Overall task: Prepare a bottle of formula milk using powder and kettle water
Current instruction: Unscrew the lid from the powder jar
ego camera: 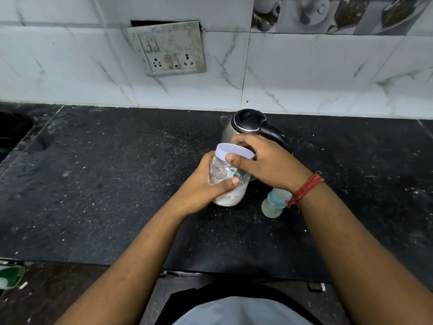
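Nearest, one baby bottle [273, 205] stands on the black tabletop [117, 184], pale clear body with a blue collar, partly hidden under the right wrist with its red thread band [304, 190]. One clear jar [228, 184], white powder settled low, long axis leaning slightly with the top tilted left and away. Left hand [206, 186] grip wrapped fully round the jar body. Right hand [264, 160] grip closed on the jar's pale lid [232, 151], thumb on its rim. Behind, touching view with the hands, one steel kettle [248, 127], black lid, spout left, handle right. One switch plate [167, 48] on the tiled wall.
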The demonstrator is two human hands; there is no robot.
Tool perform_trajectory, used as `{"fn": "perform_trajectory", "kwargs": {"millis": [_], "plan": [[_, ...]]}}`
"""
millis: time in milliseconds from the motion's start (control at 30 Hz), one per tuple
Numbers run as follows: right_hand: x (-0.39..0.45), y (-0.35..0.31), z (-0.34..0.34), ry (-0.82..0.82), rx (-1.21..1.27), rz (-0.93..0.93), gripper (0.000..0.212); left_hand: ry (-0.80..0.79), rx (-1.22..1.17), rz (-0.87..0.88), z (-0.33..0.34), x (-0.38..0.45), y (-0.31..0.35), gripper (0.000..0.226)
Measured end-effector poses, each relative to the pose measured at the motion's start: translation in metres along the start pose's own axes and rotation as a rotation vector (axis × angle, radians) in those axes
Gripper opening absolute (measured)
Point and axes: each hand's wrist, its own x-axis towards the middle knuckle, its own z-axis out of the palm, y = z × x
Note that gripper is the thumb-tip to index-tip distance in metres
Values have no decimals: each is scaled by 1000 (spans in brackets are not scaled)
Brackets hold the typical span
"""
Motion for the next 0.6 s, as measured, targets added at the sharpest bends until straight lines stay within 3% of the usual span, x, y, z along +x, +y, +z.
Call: {"fn": "perform_trajectory", "kwargs": {"millis": [133,233,367,600], "plan": [[1,-3,3,-12,149,-1,33,-73,-173,-38,-1,0,-2,88],[1,-3,2,-75,376,35,22,-166,-355,-46,4,-3,1,92],[1,1,-1,-106,539,37,33,-181,-379,-54,6,-3,3,91],[-2,-2,-5,24,276,14,65,24,61,63,6,4,14,72]]}}
